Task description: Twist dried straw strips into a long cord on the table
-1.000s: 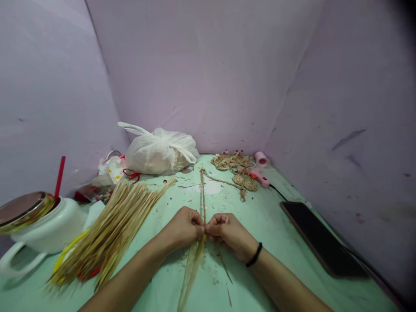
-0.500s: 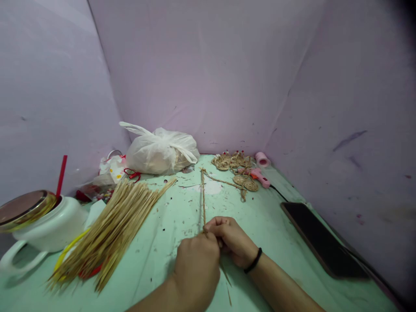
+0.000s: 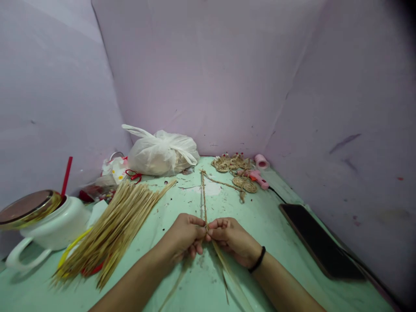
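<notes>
A thin twisted cord of dried fibre (image 3: 204,197) stretches from the far part of the table down to my fingers. My left hand (image 3: 186,236) pinches its near end from the left side. Opposite it, with thumb and forefinger closed on the same spot, is my right hand (image 3: 232,238), a black band round the wrist. Loose fibre strips (image 3: 224,264) trail from the pinch toward me, one passing under each side. At its far end the cord meets another cord (image 3: 222,182) that runs right toward some coiled fibre pieces (image 3: 245,183).
A bundle of dried strips (image 3: 120,229) lies left, beside a white mug (image 3: 68,223) with a lid. Behind are a white plastic bag (image 3: 162,154) and more coiled pieces (image 3: 230,162). On the right are a pink glue gun (image 3: 259,178), a pink roll (image 3: 261,161) and a phone (image 3: 320,240).
My left hand has moved from over the right hand to its left side and now pinches the cord there. Pale strips now show spread out below the hands.
</notes>
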Demonstrator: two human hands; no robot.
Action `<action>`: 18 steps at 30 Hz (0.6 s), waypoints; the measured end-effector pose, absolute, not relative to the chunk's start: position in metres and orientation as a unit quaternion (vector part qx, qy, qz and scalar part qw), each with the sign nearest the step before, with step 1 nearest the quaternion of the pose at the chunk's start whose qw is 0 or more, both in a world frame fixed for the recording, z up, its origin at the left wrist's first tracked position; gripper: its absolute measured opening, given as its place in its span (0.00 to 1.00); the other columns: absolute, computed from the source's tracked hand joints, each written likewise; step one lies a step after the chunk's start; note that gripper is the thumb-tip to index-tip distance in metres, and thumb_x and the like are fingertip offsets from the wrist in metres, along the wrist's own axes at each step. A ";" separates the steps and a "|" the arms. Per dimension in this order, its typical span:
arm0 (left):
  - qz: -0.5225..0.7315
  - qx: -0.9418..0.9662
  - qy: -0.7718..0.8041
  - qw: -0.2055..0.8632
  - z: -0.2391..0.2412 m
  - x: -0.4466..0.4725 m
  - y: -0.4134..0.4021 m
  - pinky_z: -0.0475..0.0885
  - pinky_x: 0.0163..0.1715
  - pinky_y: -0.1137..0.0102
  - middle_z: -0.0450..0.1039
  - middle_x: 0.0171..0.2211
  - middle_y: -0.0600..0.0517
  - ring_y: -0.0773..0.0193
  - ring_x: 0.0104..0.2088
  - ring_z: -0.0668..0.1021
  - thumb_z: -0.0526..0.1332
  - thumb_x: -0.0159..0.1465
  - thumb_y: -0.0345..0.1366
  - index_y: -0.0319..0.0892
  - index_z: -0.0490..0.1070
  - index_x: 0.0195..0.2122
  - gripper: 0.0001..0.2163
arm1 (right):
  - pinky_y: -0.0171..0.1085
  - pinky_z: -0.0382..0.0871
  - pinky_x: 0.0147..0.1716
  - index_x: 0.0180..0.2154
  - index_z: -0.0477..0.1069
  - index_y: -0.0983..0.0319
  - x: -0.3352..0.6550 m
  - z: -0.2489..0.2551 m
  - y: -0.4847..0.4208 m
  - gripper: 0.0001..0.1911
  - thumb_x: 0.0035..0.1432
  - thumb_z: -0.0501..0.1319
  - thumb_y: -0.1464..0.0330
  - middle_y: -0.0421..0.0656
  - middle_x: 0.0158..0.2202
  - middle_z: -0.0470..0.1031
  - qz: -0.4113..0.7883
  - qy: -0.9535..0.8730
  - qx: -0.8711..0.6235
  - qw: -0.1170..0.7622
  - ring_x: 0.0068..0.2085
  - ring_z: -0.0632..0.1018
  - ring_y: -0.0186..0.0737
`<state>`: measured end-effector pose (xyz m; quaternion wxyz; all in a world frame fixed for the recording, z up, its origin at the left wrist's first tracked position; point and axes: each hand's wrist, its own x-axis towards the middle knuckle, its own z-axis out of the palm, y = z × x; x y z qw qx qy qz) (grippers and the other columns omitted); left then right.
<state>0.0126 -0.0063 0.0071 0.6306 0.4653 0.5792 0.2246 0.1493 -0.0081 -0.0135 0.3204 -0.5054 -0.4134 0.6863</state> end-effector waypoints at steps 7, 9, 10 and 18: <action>0.201 0.526 0.598 0.570 -0.011 0.016 0.000 0.46 0.10 0.76 0.53 0.08 0.58 0.75 0.09 0.55 0.55 0.44 0.31 0.37 0.65 0.15 0.04 | 0.28 0.48 0.15 0.20 0.64 0.64 0.149 -0.024 -0.003 0.02 0.37 0.56 0.75 0.36 0.15 0.68 0.607 -0.506 -0.535 0.297 0.15 0.59 0.25; 0.224 0.555 0.605 0.526 -0.015 0.017 0.001 0.43 0.12 0.76 0.48 0.08 0.60 0.77 0.11 0.51 0.55 0.42 0.29 0.38 0.61 0.12 0.05 | 0.29 0.52 0.17 0.20 0.65 0.64 0.149 -0.026 -0.004 0.03 0.38 0.55 0.76 0.38 0.17 0.70 0.533 -0.563 -0.559 0.295 0.18 0.64 0.28; 0.235 0.564 0.608 0.507 -0.018 0.018 0.001 0.42 0.13 0.76 0.46 0.08 0.60 0.77 0.12 0.50 0.54 0.42 0.28 0.38 0.59 0.11 0.05 | 0.29 0.54 0.19 0.20 0.66 0.64 0.149 -0.025 -0.006 0.03 0.39 0.55 0.75 0.40 0.18 0.71 0.486 -0.595 -0.571 0.290 0.19 0.66 0.30; 0.273 0.545 0.615 0.500 -0.024 0.022 -0.003 0.44 0.13 0.75 0.47 0.09 0.59 0.76 0.13 0.52 0.52 0.40 0.27 0.40 0.55 0.10 0.06 | 0.34 0.51 0.21 0.21 0.74 0.61 0.145 0.002 -0.029 0.09 0.45 0.56 0.68 0.46 0.22 0.75 0.248 -0.710 -0.641 0.153 0.23 0.71 0.37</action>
